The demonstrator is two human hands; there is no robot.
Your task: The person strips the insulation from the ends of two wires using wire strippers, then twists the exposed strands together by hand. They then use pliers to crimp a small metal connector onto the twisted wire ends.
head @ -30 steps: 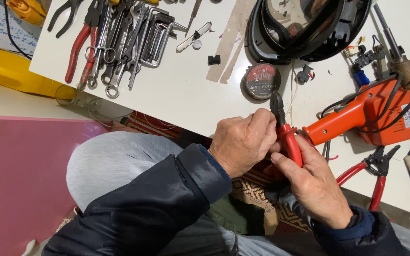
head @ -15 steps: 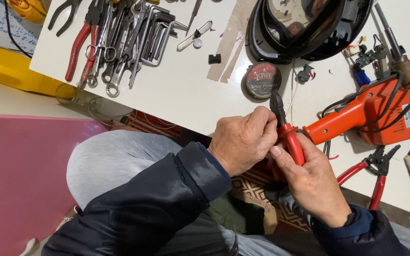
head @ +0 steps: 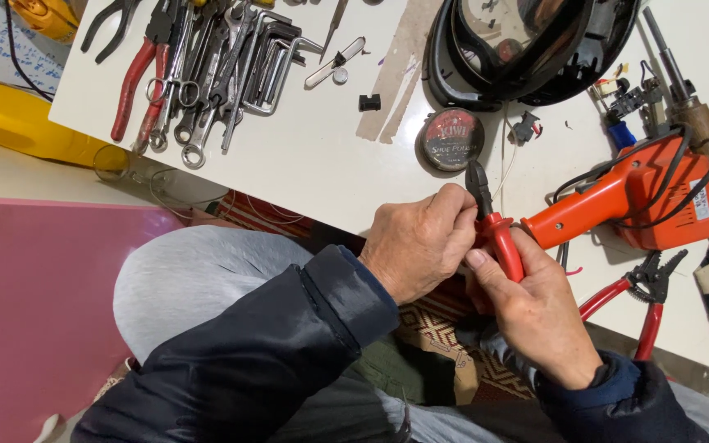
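Head view: right hand (head: pixel 535 316) fingers wrapped around the red-handled pliers (head: pixel 494 230), held at the white table (head: pixel 322 156) edge, just below the round black tin (head: pixel 450 139). Left hand (head: pixel 416 246) fingers pinched together at the pliers' nose; what they pinch is hidden. Orange heat gun (head: pixel 633 197) right of tin, wrench pile (head: pixel 215 57) well left.

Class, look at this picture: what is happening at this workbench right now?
A seated person works at the edge of a white table. The right hand grips red-handled pliers, jaws pointing up, while the left hand pinches something small at them, too hidden to identify. An orange power tool, a round tin and a pile of wrenches lie on the table.
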